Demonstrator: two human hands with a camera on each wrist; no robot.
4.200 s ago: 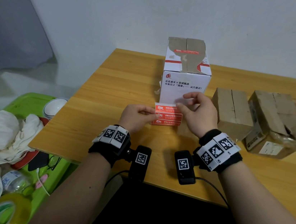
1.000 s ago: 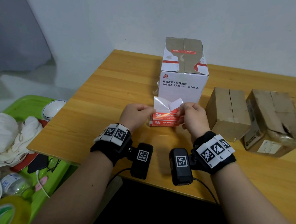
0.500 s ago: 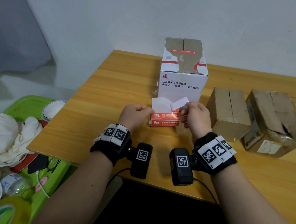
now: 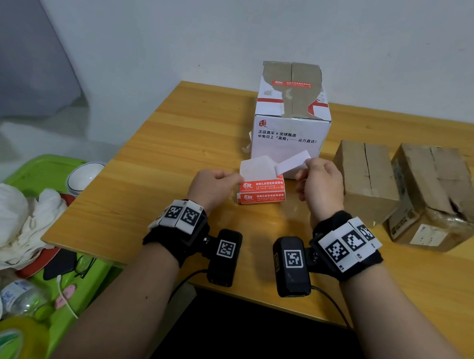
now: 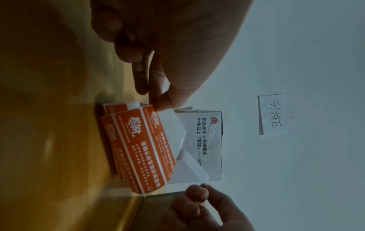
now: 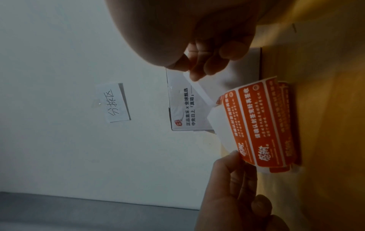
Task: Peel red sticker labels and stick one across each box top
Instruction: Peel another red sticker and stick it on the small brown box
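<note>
A stack of red sticker sheets (image 4: 261, 190) lies on the wooden table (image 4: 173, 147) in front of the tall white box (image 4: 291, 126). My left hand (image 4: 237, 179) pinches the top sheet's left edge (image 5: 158, 107). With its fingertips, my right hand (image 4: 303, 170) pinches a peeled label strip (image 4: 292, 162), white side up. The strip's left end still meets the sheet (image 6: 256, 125). Bare white backing (image 4: 255, 166) shows where the strip came off. The white box carries a red label (image 4: 292, 83) across its top. Two brown boxes (image 4: 365, 178) (image 4: 436, 193) stand to the right, their tops bare.
The wall stands close behind the white box, with a handwritten paper note (image 5: 272, 114) on it. Left of the table, below its edge, is a green bin (image 4: 49, 172) with cloth and clutter. Bare tabletop lies in front of the hands and to their left.
My right hand, first at the sheet's top right corner, has pulled the label strip up and to the right, baring more white backing. The left hand has stayed on the sheet's edge.
</note>
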